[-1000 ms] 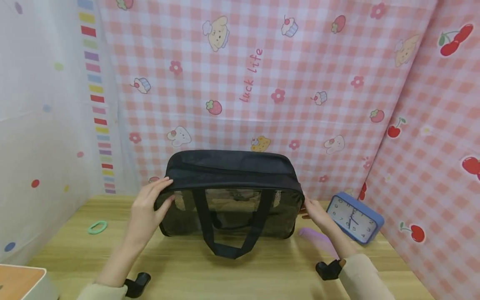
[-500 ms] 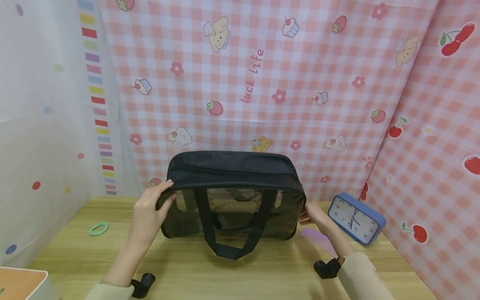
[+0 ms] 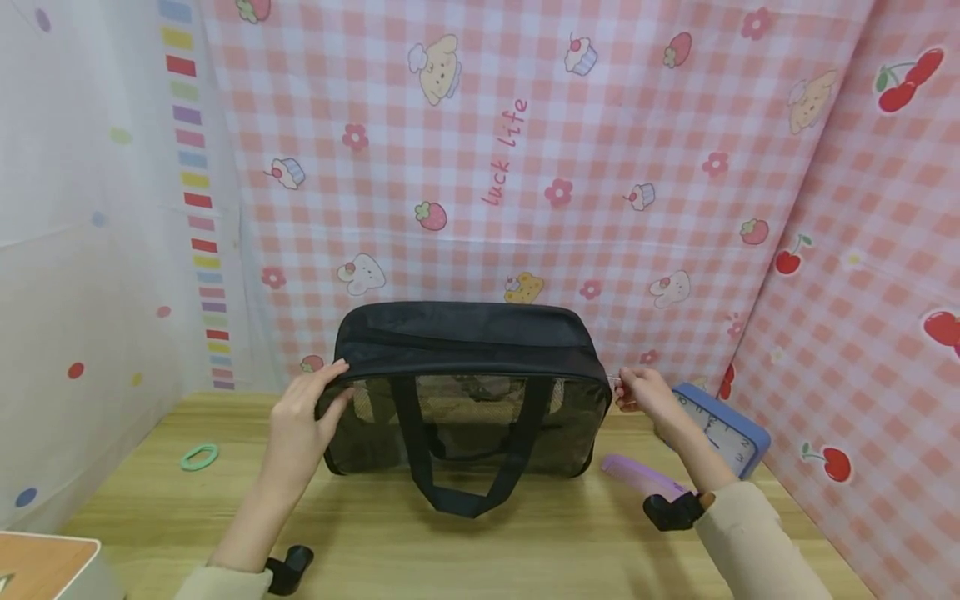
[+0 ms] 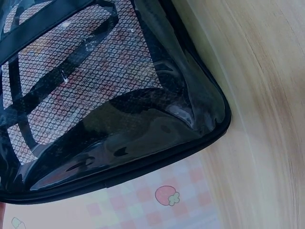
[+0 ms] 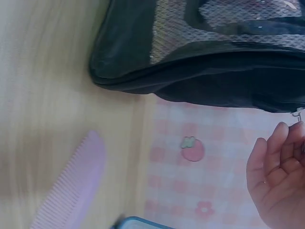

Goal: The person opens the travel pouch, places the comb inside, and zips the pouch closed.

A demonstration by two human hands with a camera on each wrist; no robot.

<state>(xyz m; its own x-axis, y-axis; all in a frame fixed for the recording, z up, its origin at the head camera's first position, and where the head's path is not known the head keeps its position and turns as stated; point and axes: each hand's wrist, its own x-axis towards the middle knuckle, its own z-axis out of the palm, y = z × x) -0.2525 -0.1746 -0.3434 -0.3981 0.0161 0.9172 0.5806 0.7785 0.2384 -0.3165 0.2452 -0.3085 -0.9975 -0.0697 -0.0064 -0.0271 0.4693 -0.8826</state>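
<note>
A black bag (image 3: 465,358) with a see-through front and a strap handle (image 3: 468,500) stands upright on the table. My left hand (image 3: 296,421) grips its upper left corner, thumb at the front and fingers over the top edge. The left wrist view shows the clear panel and dark piping of the bag (image 4: 119,138), but not the hand. At the bag's right end, my right hand (image 3: 648,396) pinches a small metal zipper pull (image 5: 298,114), held out from the bag. The right wrist view cuts off part of this right hand (image 5: 279,176).
Right of the bag lies a purple comb (image 3: 641,477). A blue clock (image 3: 731,429) leans behind the right forearm, partly hidden by it. A green ring (image 3: 198,457) is on the left of the table (image 3: 450,558). An orange-topped white box (image 3: 52,567) sits front left.
My right hand has risen from low beside the bag's right end and moved slightly right, and now pinches the zipper pull. My left hand keeps its grip on the corner.
</note>
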